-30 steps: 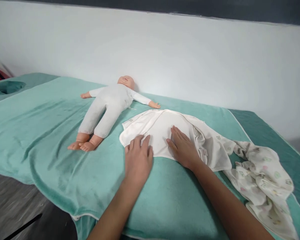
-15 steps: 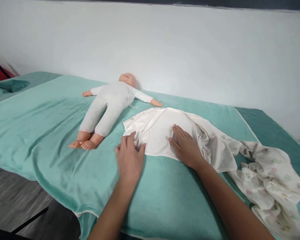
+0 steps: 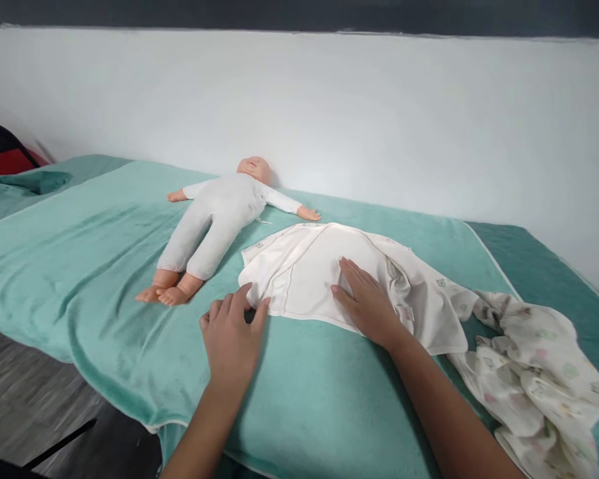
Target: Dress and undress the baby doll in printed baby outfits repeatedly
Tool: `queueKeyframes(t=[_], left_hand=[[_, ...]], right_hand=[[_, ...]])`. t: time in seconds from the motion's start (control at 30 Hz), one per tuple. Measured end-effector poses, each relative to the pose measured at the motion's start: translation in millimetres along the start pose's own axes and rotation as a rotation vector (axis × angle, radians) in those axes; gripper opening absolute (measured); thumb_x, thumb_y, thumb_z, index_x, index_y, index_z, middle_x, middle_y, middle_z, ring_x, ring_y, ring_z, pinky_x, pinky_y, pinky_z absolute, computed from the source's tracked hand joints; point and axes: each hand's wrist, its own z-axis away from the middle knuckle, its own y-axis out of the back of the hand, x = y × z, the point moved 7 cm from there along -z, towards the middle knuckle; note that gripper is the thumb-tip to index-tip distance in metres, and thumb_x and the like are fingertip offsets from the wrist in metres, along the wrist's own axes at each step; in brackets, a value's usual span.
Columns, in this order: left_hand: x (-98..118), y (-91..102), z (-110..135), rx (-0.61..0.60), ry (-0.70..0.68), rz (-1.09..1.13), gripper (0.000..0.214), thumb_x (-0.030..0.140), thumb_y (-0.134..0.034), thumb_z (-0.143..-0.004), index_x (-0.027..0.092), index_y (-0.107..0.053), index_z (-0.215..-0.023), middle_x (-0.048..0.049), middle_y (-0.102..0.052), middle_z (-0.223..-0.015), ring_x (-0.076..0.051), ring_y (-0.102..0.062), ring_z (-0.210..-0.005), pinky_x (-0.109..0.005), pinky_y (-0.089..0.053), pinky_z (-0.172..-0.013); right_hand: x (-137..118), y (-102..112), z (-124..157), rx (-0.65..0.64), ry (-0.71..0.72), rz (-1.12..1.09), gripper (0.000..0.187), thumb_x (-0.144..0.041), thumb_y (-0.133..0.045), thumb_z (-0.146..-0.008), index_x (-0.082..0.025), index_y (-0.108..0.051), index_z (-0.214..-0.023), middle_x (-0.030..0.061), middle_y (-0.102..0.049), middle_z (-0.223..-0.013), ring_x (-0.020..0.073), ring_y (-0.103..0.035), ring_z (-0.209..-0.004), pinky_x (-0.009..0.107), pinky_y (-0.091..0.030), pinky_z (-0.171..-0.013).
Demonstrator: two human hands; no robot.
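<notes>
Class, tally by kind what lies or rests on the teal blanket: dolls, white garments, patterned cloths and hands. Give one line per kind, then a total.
Dolls: 1 (baby doll)
White garments: 1 (white garment)
Patterned cloths: 1 (patterned cloth)
Hands: 2 (left hand, right hand)
Total: 5

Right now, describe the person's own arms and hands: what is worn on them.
The left arm and right arm are bare to the frame's edge, no sleeves. The left hand and right hand are ungloved; no ring, watch or bracelet shows.
</notes>
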Motion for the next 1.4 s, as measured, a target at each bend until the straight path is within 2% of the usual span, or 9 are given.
queueKeyframes(t=[0.23,0.37,0.6,0.73,0.9,1.0,1.2,1.3,1.4], left_hand=[[17,-10.9,-3,-0.112,-0.073,0.189,0.045,0.043,-0.061,-0.092,0.029,-0.061,-0.135,-0.0040,-0.076,-0.100,-0.026,-0.064,-0.097,-0.044,-0.037,-0.094],[30,-21.5,-9,-0.188,-0.114,0.322,0.037,0.032,-0.058,-0.094,0.032,-0.065,-0.130,-0.0035,-0.075,-0.110,-0.024,-0.065,-0.100,-0.045,-0.038,-0.099],[16,-18.7,-11,-0.092,0.022,0.460,0.031,0.028,-0.050,-0.094,0.023,-0.060,-0.123,-0.0072,-0.068,-0.126,-0.027,-0.061,-0.117,-0.045,-0.043,-0.101],[15,-17.3,-10,-0.096,0.065,0.409,0.029,0.027,-0.050,-0.093,0.023,-0.060,-0.119,-0.0074,-0.069,-0.123,-0.029,-0.062,-0.114,-0.048,-0.042,-0.102],[19,-15.0,-9,-0.092,0.043,0.359,0.028,0.022,-0.051,-0.091,0.022,-0.062,-0.117,-0.0072,-0.071,-0.112,-0.030,-0.063,-0.110,-0.049,-0.043,-0.098],[19,-13.8,-9,-0.062,0.012,0.354,0.028,0.021,-0.051,-0.090,0.023,-0.064,-0.115,-0.0070,-0.069,-0.110,-0.029,-0.063,-0.106,-0.046,-0.044,-0.095],[15,-12.7,-8,-0.040,0.016,0.385,0.031,0.016,-0.051,-0.087,0.025,-0.066,-0.112,-0.0055,-0.063,-0.103,-0.022,-0.061,-0.088,-0.037,-0.046,-0.081],[14,-8.7,-7,-0.006,0.015,0.450,0.031,0.016,-0.051,-0.088,0.024,-0.066,-0.113,-0.0040,-0.059,-0.098,-0.018,-0.056,-0.078,-0.033,-0.045,-0.075],[14,-6.3,-7,0.019,0.009,0.499,0.030,0.016,-0.051,-0.088,0.023,-0.066,-0.112,-0.0030,-0.057,-0.095,-0.016,-0.052,-0.072,-0.030,-0.044,-0.069]], right_hand=[[-1,-1,-1,-0.038,-0.028,-0.022,0.065,-0.045,-0.036,-0.100,-0.008,-0.036,-0.154,0.0138,-0.032,-0.163,0.0244,-0.026,-0.153,0.046,-0.024,-0.124],[-2,-1,0,-0.049,-0.027,-0.014,0.065,-0.045,-0.036,-0.101,-0.009,-0.035,-0.155,0.0120,-0.030,-0.164,0.0225,-0.023,-0.154,0.045,-0.021,-0.125],[-1,-1,1,-0.061,-0.019,-0.026,0.065,-0.045,-0.035,-0.101,-0.010,-0.035,-0.155,0.0116,-0.031,-0.164,0.0214,-0.023,-0.154,0.043,-0.020,-0.125],[2,1,1,-0.047,-0.040,-0.013,0.062,-0.044,-0.033,-0.102,-0.009,-0.039,-0.152,0.0127,-0.033,-0.163,0.0224,-0.026,-0.153,0.043,-0.024,-0.124],[10,4,0,-0.019,-0.082,0.096,0.058,-0.038,-0.029,-0.103,-0.008,-0.041,-0.151,0.0126,-0.031,-0.164,0.0245,-0.024,-0.153,0.045,-0.023,-0.123],[15,6,0,-0.017,-0.123,0.158,0.060,-0.040,-0.028,-0.104,-0.008,-0.038,-0.153,0.0128,-0.028,-0.165,0.0273,-0.021,-0.154,0.047,-0.022,-0.123],[35,14,2,0.010,-0.246,0.198,0.060,-0.040,-0.033,-0.102,-0.006,-0.040,-0.151,0.0194,-0.028,-0.164,0.0356,-0.020,-0.153,0.055,-0.026,-0.119],[30,21,4,0.082,-0.169,0.096,0.050,-0.034,-0.039,-0.098,-0.011,-0.052,-0.141,0.0176,-0.040,-0.158,0.0357,-0.030,-0.149,0.055,-0.029,-0.117],[17,34,8,0.185,-0.080,-0.104,0.032,-0.034,-0.041,-0.098,-0.020,-0.067,-0.112,0.0113,-0.067,-0.128,0.0276,-0.059,-0.121,0.043,-0.044,-0.102]])
